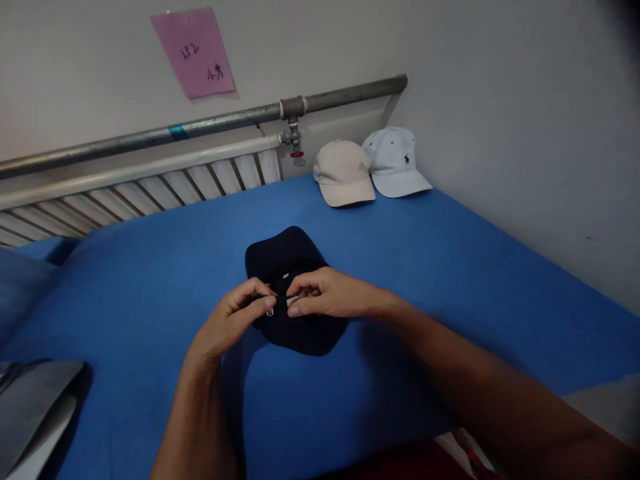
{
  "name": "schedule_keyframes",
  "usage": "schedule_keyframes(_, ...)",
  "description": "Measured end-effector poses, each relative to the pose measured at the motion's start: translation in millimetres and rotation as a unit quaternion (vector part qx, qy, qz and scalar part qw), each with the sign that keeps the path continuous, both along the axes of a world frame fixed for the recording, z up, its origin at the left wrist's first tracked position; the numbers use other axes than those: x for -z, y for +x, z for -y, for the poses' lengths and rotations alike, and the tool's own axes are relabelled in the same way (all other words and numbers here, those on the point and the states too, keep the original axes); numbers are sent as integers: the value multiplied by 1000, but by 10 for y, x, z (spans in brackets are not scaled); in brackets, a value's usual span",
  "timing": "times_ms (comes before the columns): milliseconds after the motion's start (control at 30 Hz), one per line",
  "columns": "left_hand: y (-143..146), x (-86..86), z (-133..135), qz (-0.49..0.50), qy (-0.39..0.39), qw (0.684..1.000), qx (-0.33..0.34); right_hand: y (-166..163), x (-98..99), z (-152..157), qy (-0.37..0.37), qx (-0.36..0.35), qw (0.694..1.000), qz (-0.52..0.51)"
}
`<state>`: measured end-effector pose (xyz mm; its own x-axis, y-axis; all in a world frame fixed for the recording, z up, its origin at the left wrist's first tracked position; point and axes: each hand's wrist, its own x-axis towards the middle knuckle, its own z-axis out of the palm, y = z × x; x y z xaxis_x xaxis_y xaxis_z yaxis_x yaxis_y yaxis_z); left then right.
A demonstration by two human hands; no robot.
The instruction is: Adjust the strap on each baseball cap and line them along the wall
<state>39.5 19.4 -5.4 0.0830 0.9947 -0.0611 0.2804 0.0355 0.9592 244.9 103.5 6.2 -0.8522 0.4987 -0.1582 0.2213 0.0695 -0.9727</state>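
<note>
A dark navy baseball cap (305, 337) lies on the blue-covered surface in front of me, its brim pointing away and its inside partly showing. My left hand (235, 313) pinches the cap's back edge between thumb and fingers, beside a small metal buckle (271, 311). Just to the right, my right hand (325, 293) is closed on the same edge, where a small white piece, perhaps a label, shows by the thumb. Fingers hide part of the strap area.
A beige cap (344, 170) and a pale blue cap (397, 160) sit at the back near the wall corner. Behind the blue sheet (165, 287) run a white radiator (190, 180) and a metal pipe (240, 119). Grey folded material (35, 407) lies at the lower left.
</note>
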Motion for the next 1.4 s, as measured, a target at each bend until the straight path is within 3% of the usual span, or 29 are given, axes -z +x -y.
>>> schedule_keyframes(133,1,-20,2,1,-10,1000,-5,-2,37,-11,40,14,999,-6)
schedule_keyframes(367,10,-58,-5,1,-25,999,23,-30,149,-28,28,37,999,-14)
schedule_keyframes(700,-28,11,-1,40,-25,999,15,-105,125,45,46,64,997,2)
schedule_keyframes(1100,5,11,-10,52,-13,998,-31,-128,165,42,-13,88,996,-24)
schedule_keyframes(1300,28,22,-25,7,8,1000,-23,-194,178,93,52,107,986,-115)
schedule_keyframes(1400,41,4,-7,23,12,999,-21,-215,180,126,88,94,985,-110)
